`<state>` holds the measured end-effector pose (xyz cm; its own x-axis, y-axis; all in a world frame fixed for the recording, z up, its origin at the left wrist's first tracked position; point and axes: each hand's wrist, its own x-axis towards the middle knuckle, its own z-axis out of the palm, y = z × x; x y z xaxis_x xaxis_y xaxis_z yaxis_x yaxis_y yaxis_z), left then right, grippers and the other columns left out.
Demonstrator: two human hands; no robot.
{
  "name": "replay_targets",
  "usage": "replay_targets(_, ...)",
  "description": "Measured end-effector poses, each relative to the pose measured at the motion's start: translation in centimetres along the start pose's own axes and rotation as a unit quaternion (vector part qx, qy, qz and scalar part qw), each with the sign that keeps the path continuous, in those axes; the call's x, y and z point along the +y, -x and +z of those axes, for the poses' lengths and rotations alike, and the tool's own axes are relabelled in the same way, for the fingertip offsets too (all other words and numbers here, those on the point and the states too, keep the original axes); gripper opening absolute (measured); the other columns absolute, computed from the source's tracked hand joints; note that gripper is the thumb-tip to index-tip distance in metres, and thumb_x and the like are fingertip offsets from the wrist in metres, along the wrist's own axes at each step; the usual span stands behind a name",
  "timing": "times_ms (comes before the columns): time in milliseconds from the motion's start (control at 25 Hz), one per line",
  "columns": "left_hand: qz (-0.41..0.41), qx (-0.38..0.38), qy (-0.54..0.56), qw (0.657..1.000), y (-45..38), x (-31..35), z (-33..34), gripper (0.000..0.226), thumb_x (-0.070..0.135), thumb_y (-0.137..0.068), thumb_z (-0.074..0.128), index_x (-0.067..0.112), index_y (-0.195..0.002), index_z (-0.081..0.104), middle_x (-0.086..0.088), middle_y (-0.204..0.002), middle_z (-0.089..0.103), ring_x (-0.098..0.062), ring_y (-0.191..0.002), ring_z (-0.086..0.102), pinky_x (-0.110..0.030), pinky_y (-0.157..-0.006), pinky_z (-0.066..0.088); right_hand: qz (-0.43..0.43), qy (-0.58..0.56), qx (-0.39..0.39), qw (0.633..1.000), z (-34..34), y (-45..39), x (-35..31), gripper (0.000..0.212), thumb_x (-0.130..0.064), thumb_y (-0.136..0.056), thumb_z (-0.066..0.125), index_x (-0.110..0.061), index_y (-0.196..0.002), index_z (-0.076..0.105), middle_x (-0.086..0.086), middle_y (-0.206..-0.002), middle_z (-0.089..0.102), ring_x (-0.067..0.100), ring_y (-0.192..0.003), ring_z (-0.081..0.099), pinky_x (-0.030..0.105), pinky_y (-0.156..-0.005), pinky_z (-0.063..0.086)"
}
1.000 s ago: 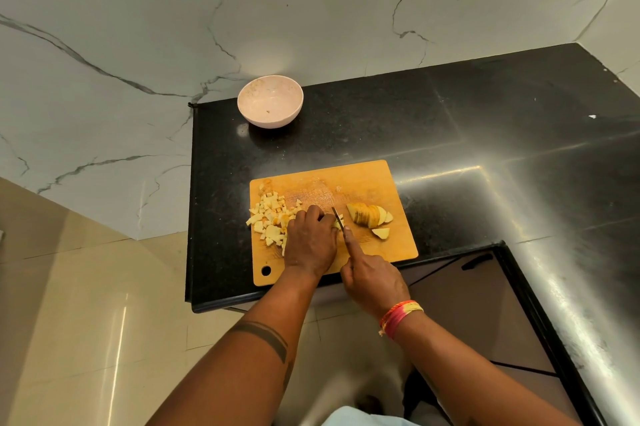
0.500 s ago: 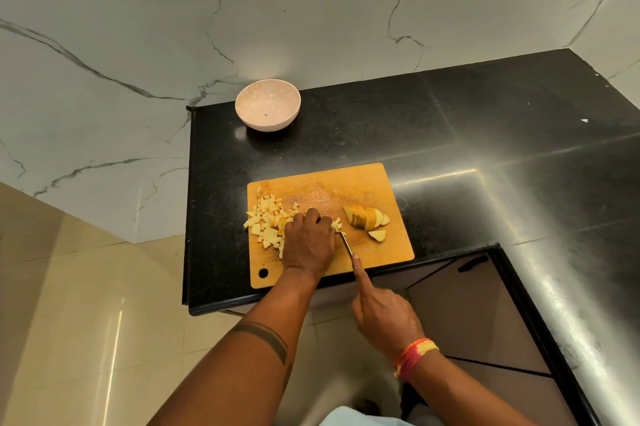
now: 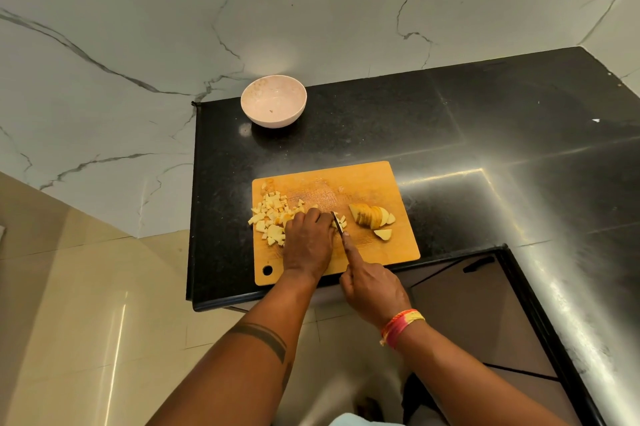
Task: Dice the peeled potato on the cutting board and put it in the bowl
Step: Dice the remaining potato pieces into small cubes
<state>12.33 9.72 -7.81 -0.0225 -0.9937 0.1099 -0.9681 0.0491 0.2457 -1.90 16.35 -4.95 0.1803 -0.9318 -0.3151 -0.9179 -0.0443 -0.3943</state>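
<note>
An orange cutting board (image 3: 363,183) lies near the front edge of the black counter. A heap of diced potato (image 3: 268,216) covers its left part. A stack of potato slices (image 3: 370,216) and one loose piece (image 3: 383,234) lie on its right part. My left hand (image 3: 308,242) presses down on potato pieces in the middle, its fingers curled over them. My right hand (image 3: 370,290) grips a knife (image 3: 338,223), forefinger along the spine, the blade down right beside my left fingers. A pale pink bowl (image 3: 273,101) stands at the counter's back left, with nothing in it.
The black stone counter (image 3: 467,135) runs right and wraps toward me in an L. A marble wall rises behind it. Left of the counter is tiled floor. A cabinet door with a dark handle (image 3: 479,264) sits below the counter's inner corner.
The knife and my right hand drew back toward me half a second ago, then came forward onto the potato beside my left fingers. My left hand stayed put.
</note>
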Motion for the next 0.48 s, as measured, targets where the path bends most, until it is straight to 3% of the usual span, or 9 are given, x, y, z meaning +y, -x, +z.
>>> replay_targets(200, 0.009, 0.025, -0.012, 1.0, -0.2, -0.2, 0.5, 0.013, 0.031, -0.094, 0.063, 0.02, -0.099, 0.069, -0.002, -0.097, 0.062, -0.026, -0.087, 0.055, -0.041, -0.073, 0.044, -0.002, 0.011, -0.014, 1.0, 0.5, -0.5, 0.1, 0.074, -0.034, -0.101, 0.036, -0.033, -0.16, -0.009, 0.004, -0.074, 0.055, 0.023, -0.059, 0.052, 0.036, -0.055, 0.043)
replay_targets(480, -0.013, -0.006, -0.025, 1.0, -1.1, -0.2, 0.3, 0.021, 0.036, -0.095, 0.057, 0.021, -0.106, 0.068, -0.002, -0.105, 0.062, -0.025, -0.094, 0.055, -0.041, -0.08, 0.044, 0.001, 0.007, -0.032, 0.999, 0.9, 2.4, 1.4, 0.076, -0.033, -0.1, 0.034, -0.036, -0.157, -0.016, 0.004, -0.076, 0.064, 0.023, -0.061, 0.059, 0.038, -0.057, 0.048)
